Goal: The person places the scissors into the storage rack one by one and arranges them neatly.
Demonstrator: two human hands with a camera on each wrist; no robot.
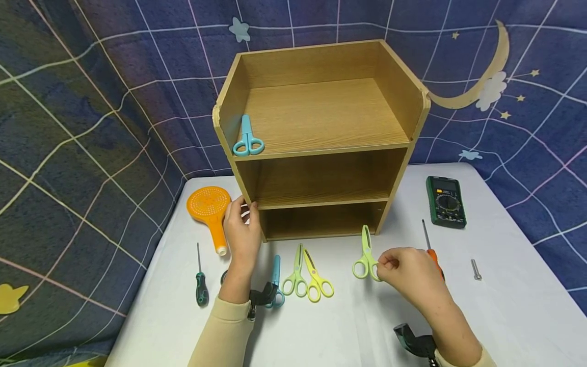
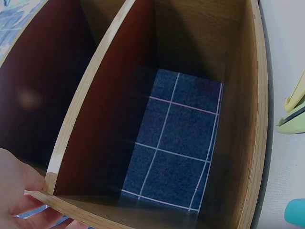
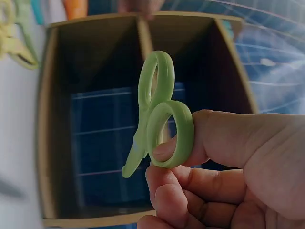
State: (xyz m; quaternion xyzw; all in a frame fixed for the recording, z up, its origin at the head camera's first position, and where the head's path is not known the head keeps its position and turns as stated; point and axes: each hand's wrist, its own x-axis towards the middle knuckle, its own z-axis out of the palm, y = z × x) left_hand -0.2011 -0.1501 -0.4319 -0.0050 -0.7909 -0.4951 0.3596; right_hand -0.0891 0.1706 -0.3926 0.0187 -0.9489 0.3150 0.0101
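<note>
On the bench just in front of the shelf unit's bottom opening, your right hand (image 1: 409,275) pinches the green scissors (image 1: 366,255) by one handle ring; the wrist view shows the thumb (image 3: 209,136) through that ring and a finger curled under it, with the blades pointing toward the shelf. Your left hand (image 1: 241,232) rests on the lower left front corner of the wooden shelf unit (image 1: 321,137), fingers relaxed against its edge, gripping nothing.

Between your hands lie a light green pair of scissors (image 1: 295,275) and a yellow pair (image 1: 316,280), touching each other, with a blue pair (image 1: 275,283) just beside your left wrist. Another blue pair (image 1: 248,137) lies at the left front of the unit's top shelf. To the left of your left hand sit an orange shower head (image 1: 211,209) and a green-handled screwdriver (image 1: 201,280). An orange-handled screwdriver (image 1: 431,250) is partly hidden behind your right hand, with a multimeter (image 1: 446,201) beyond it and a small metal piece (image 1: 476,269) further right.

A white cloth covers the bench (image 1: 504,306); a dark blue backdrop (image 1: 91,102) with a white grid, stars and a moon hangs behind.
</note>
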